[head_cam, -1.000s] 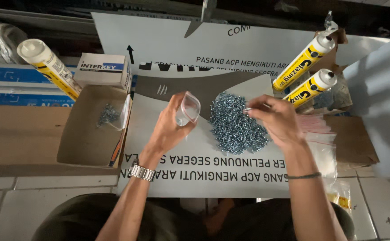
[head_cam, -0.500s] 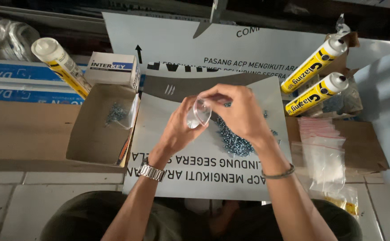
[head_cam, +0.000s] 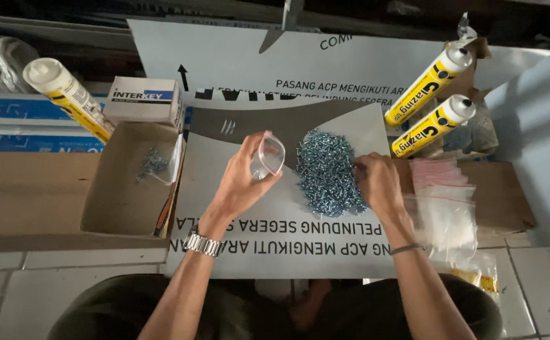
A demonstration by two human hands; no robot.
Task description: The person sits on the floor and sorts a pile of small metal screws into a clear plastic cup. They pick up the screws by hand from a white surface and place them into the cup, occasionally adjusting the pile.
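Mid-frame, the left hand [head_cam: 242, 182] grips a small clear bag [head_cam: 267, 155], mouth open. The right hand [head_cam: 379, 184] pinches at the screw pile [head_cam: 328, 171]; take few screws, and keep the bag steady.

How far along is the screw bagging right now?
Done: one filled bag lies in the cardboard box. In hand: the left hand holds a small clear bag open; the right hand picks at the screw pile. Left: most of the pile and the stack of empty bags.
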